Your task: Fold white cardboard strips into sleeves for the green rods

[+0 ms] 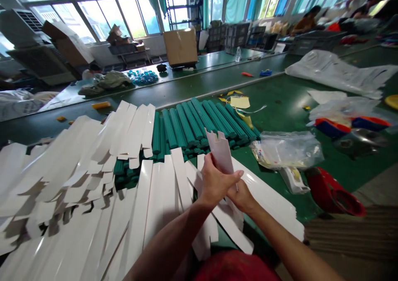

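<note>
The person's left hand (216, 181) is closed around a narrow white cardboard carton with a notched, flapped end (220, 150), its thumb reaching across toward the other wrist; the right hand (241, 196) is closed on the same carton lower down, its fingers partly hidden; the two-handed grip, one above the other, probably steadies so long and thin a piece; the carton is held tilted over the near side of the green-topped table (286, 107), flapped end up and away from the body.

Just beyond lie dark green ribbed rods (199, 123), side by side in a layered stack, perhaps so that they do not roll; long white cardboard cartons with open flaps (93, 156) are heaped to the left, overlapping, seemingly to save room; flat glossy white cardboard strips (152, 198) lie nearest the body, apparently for easy reach; a white tape dispenser (294, 179) sits to the right, touching or just beside a clear plastic bag (292, 148).
</note>
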### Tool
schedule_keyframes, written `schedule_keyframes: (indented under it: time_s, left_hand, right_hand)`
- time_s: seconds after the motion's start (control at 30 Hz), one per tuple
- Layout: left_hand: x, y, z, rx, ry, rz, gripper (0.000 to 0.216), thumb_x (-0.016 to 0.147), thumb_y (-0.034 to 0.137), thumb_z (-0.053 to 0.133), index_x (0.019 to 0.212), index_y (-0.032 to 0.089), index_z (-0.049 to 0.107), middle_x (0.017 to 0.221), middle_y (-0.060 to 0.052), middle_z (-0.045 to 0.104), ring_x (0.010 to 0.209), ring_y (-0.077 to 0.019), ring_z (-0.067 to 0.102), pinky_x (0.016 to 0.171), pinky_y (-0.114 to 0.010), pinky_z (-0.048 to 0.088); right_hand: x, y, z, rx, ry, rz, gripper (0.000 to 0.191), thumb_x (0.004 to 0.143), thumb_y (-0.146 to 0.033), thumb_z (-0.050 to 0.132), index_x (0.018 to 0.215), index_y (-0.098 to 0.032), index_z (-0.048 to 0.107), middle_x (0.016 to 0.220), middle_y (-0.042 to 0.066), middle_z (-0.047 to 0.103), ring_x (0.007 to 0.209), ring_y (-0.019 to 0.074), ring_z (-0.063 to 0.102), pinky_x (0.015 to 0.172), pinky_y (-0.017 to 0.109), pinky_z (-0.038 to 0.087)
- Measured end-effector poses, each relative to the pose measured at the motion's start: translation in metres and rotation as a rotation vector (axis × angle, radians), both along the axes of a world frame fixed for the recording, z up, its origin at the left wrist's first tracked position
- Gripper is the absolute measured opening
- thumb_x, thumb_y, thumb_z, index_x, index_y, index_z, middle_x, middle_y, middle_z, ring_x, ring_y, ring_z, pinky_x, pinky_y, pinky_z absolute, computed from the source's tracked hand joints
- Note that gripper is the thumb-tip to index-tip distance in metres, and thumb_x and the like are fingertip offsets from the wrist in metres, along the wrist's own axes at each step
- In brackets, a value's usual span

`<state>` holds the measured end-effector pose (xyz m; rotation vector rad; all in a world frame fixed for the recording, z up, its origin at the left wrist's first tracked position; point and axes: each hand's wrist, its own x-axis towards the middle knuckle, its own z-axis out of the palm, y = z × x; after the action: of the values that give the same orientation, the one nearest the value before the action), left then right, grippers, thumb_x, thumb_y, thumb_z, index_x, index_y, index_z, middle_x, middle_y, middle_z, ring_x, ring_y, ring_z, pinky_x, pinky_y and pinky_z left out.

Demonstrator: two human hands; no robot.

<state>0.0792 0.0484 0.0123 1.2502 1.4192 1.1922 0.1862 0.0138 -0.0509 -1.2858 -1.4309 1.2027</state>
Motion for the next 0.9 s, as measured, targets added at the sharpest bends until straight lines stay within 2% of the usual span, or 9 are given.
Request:
schedule_keyframes:
  time_s: [0.07, 0.2, 0.3, 0.4, 0.47, 0.57, 0.67, 0.8, 0.9]
  left_hand:
    - [-0.002, -0.001, 0.008, 0.018, 0.096, 0.017, 0.076, 0.049, 0.035, 0.09, 0.114, 0.018, 0.054, 0.104, -0.011, 0.068, 0.095, -0.0272, 0.067, 0.081, -0.037, 0.054]
    - [-0.006, 0.002, 0.013, -0.006, 0.213, 0.06, 0.055, 0.06, 0.044, 0.083, 0.1, 0.015, 0.06, 0.088, -0.011, 0.069, 0.08, -0.0274, 0.068, 0.069, -0.036, 0.053]
    - [-0.014, 0.008, 0.01, 0.04, 0.191, 0.05, 0.056, 0.058, 0.046, 0.084, 0.1, 0.016, 0.061, 0.087, -0.009, 0.071, 0.079, -0.0258, 0.069, 0.066, -0.033, 0.053]
    - [-0.021, 0.011, 0.01, 0.098, 0.216, 0.1, 0.054, 0.058, 0.042, 0.086, 0.099, 0.018, 0.06, 0.087, -0.006, 0.071, 0.079, -0.0238, 0.069, 0.068, -0.032, 0.053]
    - [-0.021, 0.01, 0.01, 0.144, 0.243, 0.141, 0.054, 0.057, 0.041, 0.087, 0.098, 0.02, 0.058, 0.088, -0.005, 0.07, 0.082, -0.024, 0.069, 0.07, -0.032, 0.054]
    - [-0.007, 0.007, 0.0, 0.232, 0.299, 0.186, 0.055, 0.062, 0.043, 0.084, 0.101, 0.02, 0.053, 0.091, -0.006, 0.067, 0.084, -0.026, 0.068, 0.072, -0.036, 0.054]
    - [0.014, 0.004, -0.02, 0.341, 0.442, 0.204, 0.045, 0.076, 0.041, 0.074, 0.105, 0.017, 0.049, 0.093, -0.012, 0.065, 0.086, -0.0284, 0.066, 0.075, -0.04, 0.053]
    - [0.027, -0.004, -0.04, 0.388, 0.493, 0.156, 0.022, 0.089, 0.025, 0.054, 0.107, 0.013, 0.051, 0.099, -0.016, 0.061, 0.094, -0.0293, 0.063, 0.083, -0.045, 0.052]
    - [0.011, -0.013, -0.034, 0.43, 0.39, 0.041, 0.037, 0.087, 0.034, 0.059, 0.116, 0.013, 0.048, 0.109, -0.016, 0.059, 0.103, -0.0294, 0.062, 0.09, -0.047, 0.051]
  right_hand:
    - [-0.001, 0.003, -0.001, 0.021, -0.084, -0.053, 0.034, 0.081, -0.039, 0.062, 0.106, -0.016, 0.066, 0.101, 0.01, 0.073, 0.099, 0.0285, 0.068, 0.09, 0.041, 0.053]
    - [-0.003, 0.008, -0.005, 0.008, -0.17, -0.163, 0.054, 0.07, -0.043, 0.073, 0.114, -0.016, 0.059, 0.1, 0.008, 0.073, 0.091, 0.0273, 0.068, 0.083, 0.039, 0.055]
    - [0.004, 0.013, -0.007, -0.008, -0.065, -0.037, 0.071, 0.064, -0.049, 0.078, 0.122, -0.016, 0.055, 0.109, 0.011, 0.07, 0.096, 0.0286, 0.066, 0.083, 0.041, 0.055]
    - [0.018, 0.018, 0.008, 0.111, 0.05, 0.022, 0.085, 0.066, -0.061, 0.074, 0.135, -0.021, 0.046, 0.133, 0.014, 0.057, 0.115, 0.0306, 0.059, 0.088, 0.044, 0.052]
    - [0.025, 0.018, 0.035, 0.27, 0.003, -0.091, 0.079, 0.073, -0.06, 0.071, 0.138, -0.027, 0.041, 0.14, 0.013, 0.049, 0.117, 0.0274, 0.056, 0.089, 0.042, 0.05]
    - [0.021, 0.014, 0.09, 0.546, -0.257, -0.283, 0.067, 0.077, -0.046, 0.074, 0.135, -0.029, 0.046, 0.132, 0.011, 0.05, 0.095, 0.0201, 0.059, 0.077, 0.035, 0.051]
    - [0.005, 0.013, 0.131, 0.697, -0.571, -0.307, 0.048, 0.081, -0.04, 0.07, 0.124, -0.024, 0.056, 0.122, 0.012, 0.053, 0.081, 0.018, 0.057, 0.065, 0.031, 0.049]
    - [-0.009, 0.018, 0.137, 0.693, -0.806, -0.338, 0.021, 0.091, -0.034, 0.056, 0.101, -0.018, 0.065, 0.101, 0.011, 0.057, 0.076, 0.0189, 0.056, 0.061, 0.03, 0.045]
    - [0.003, 0.019, 0.13, 0.702, -0.783, -0.275, 0.019, 0.092, -0.03, 0.053, 0.086, -0.017, 0.065, 0.096, 0.01, 0.055, 0.077, 0.0188, 0.055, 0.065, 0.031, 0.043]
